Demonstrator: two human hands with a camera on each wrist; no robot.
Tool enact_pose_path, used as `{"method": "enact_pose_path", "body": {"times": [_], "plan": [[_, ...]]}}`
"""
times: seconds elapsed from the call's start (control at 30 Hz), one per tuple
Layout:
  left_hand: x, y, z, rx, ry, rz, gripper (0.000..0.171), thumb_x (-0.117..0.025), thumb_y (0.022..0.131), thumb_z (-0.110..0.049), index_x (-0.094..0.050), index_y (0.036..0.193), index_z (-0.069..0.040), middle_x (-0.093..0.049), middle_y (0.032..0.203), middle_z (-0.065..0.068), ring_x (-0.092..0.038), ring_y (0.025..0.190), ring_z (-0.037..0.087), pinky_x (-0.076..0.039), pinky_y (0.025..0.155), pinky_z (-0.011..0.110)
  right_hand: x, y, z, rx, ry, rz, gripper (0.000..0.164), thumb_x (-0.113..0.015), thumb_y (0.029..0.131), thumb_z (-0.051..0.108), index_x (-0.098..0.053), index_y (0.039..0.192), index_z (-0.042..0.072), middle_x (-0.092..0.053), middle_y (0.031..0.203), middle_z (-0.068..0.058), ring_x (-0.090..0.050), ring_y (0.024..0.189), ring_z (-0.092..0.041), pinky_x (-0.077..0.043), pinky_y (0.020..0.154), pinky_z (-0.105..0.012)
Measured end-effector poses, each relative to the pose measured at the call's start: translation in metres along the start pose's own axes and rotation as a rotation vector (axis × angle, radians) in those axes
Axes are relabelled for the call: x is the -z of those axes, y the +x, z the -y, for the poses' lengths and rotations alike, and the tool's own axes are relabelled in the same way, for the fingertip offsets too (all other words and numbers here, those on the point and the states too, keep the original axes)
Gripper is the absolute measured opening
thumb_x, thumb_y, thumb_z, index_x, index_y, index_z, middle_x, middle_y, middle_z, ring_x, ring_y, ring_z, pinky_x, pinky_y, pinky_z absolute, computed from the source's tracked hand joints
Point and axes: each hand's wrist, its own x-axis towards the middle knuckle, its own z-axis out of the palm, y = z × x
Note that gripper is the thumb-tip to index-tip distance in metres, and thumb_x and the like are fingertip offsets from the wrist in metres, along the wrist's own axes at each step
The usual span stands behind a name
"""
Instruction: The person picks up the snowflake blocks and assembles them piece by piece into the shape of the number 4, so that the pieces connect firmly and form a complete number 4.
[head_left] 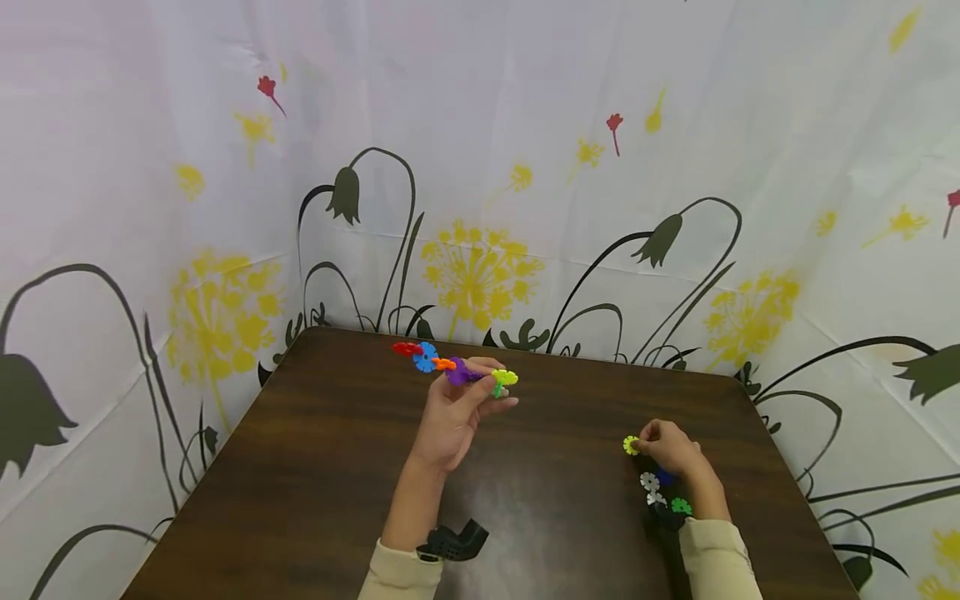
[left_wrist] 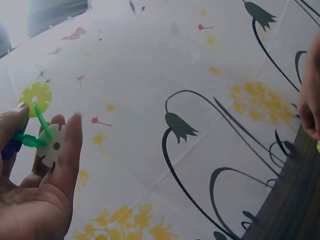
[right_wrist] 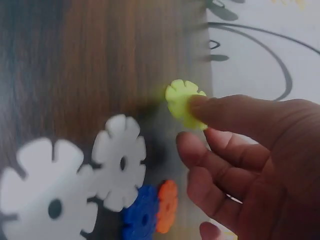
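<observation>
My left hand point(head_left: 455, 417) holds a chain of interlocking flower discs up over the table. Along it run a red disc point(head_left: 406, 348), a blue disc point(head_left: 425, 357), an orange disc point(head_left: 444, 364) and a purple disc point(head_left: 459, 372). Past the thumb, the left wrist view shows a yellow disc point(left_wrist: 37, 99), green discs point(left_wrist: 42, 122) seen edge-on and a white disc point(left_wrist: 52, 145). At the table's right side my right hand point(head_left: 671, 447) pinches a loose yellow-green disc point(right_wrist: 181, 100) between thumb and fingers.
Loose discs lie by the right hand: white discs point(right_wrist: 120, 162), a blue one point(right_wrist: 141, 215), an orange one point(right_wrist: 167, 206) and a green one point(head_left: 681, 506). The dark wooden table point(head_left: 555, 467) ends against a flower-printed cloth point(head_left: 480, 125).
</observation>
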Motion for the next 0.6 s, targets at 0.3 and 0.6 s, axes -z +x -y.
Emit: {"method": "enact_pose_path", "body": {"times": [0.3, 0.6], "plan": [[-0.01, 0.0, 0.008, 0.007, 0.059, -0.037, 0.017, -0.057, 0.111, -0.006, -0.069, 0.115, -0.016, -0.068, 0.127, 0.01, -0.076, 0.114, 0.028, -0.064, 0.091, 0.047, 0.005, -0.007, 0.049, 0.222, 0.296, -0.026, 0.033, -0.062, 0.111, 0.027, -0.064, 0.095, -0.001, -0.063, 0.085, -0.013, -0.05, 0.07, -0.015, -0.043, 0.063, -0.03], [-0.015, 0.001, 0.016, -0.021, 0.204, 0.015, 0.013, -0.063, 0.108, -0.006, -0.067, 0.118, 0.002, -0.073, 0.118, 0.008, -0.078, 0.101, 0.021, -0.065, 0.093, 0.039, 0.025, -0.037, 0.138, 0.518, 0.549, -0.092, 0.045, -0.054, 0.115, 0.026, -0.047, 0.077, 0.001, -0.047, 0.072, -0.005, -0.042, 0.064, -0.018, -0.038, 0.061, -0.032]]}}
